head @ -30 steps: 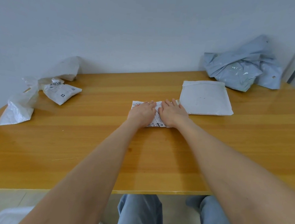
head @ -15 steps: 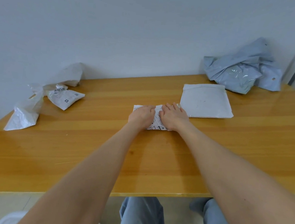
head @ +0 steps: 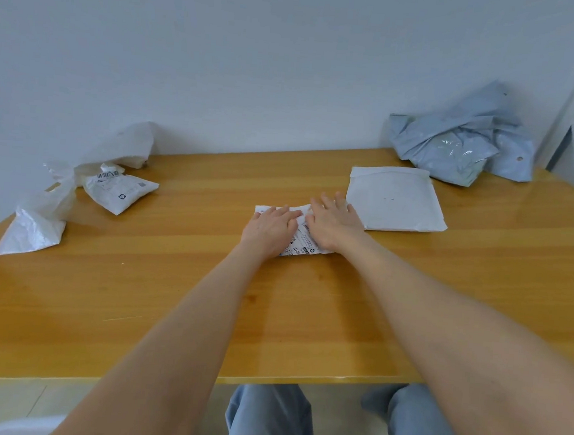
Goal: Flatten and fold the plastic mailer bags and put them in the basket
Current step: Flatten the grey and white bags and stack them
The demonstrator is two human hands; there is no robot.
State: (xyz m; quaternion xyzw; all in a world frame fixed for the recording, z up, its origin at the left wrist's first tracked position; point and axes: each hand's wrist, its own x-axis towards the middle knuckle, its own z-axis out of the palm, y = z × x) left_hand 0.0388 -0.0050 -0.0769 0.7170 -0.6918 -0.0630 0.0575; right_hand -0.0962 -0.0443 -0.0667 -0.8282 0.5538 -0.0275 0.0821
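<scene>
Left hand (head: 271,228) fingers (head: 288,214) and right hand (head: 334,226) fingers (head: 329,203) straight, laid flat, nothing gripped. Both press on a small white plastic mailer bag with black printed label (head: 303,247), hands side by side, nearly touching. It lies flat on the light wooden desk (head: 169,294). Just right of this mailer: flat square white mailer (head: 395,200). Far right-back of it: crumpled grey-blue plastic mailers (head: 456,144). Well left of it: crumpled white plastic bags (head: 119,190).
</scene>
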